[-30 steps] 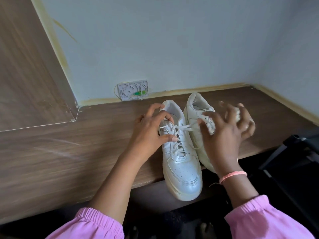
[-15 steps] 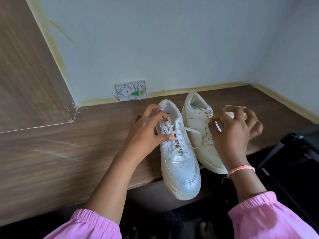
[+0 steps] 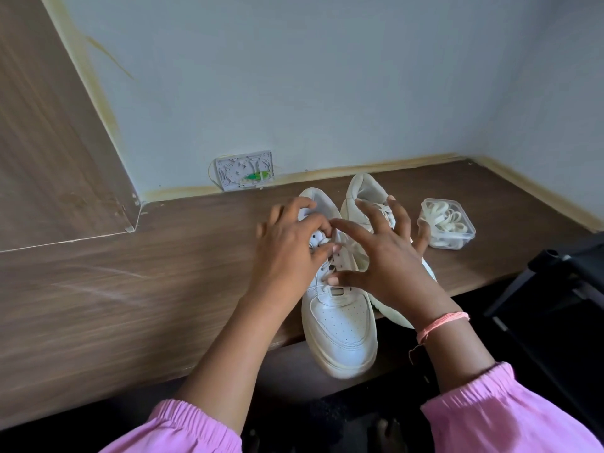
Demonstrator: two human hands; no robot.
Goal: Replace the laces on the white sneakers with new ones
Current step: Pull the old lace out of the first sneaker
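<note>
Two white sneakers stand side by side on the wooden desk (image 3: pixel 130 305). The left sneaker (image 3: pixel 340 335) points toward me, its toe hanging over the desk's front edge. My left hand (image 3: pixel 287 253) grips its upper eyelet flap, thumb by the top eyelets. My right hand (image 3: pixel 389 263) hovers over its white lace (image 3: pixel 336 291) with fingers spread, the thumb tip touching the lower lacing. The right sneaker (image 3: pixel 362 191) lies behind my right hand, mostly hidden. A clear plastic tub (image 3: pixel 467 235) holding coiled cream laces sits right of the shoes.
A white wall plate (image 3: pixel 244 170) with a green part sits at the desk's back edge against the wall. A black frame (image 3: pixel 555 282) stands off the desk's right front corner. A raised wooden panel (image 3: pixel 49 142) borders the left.
My right hand has left the right sneaker and moved left over the left sneaker's laces. The tub of laces, hidden before, now shows. My left hand stays on the left sneaker.
</note>
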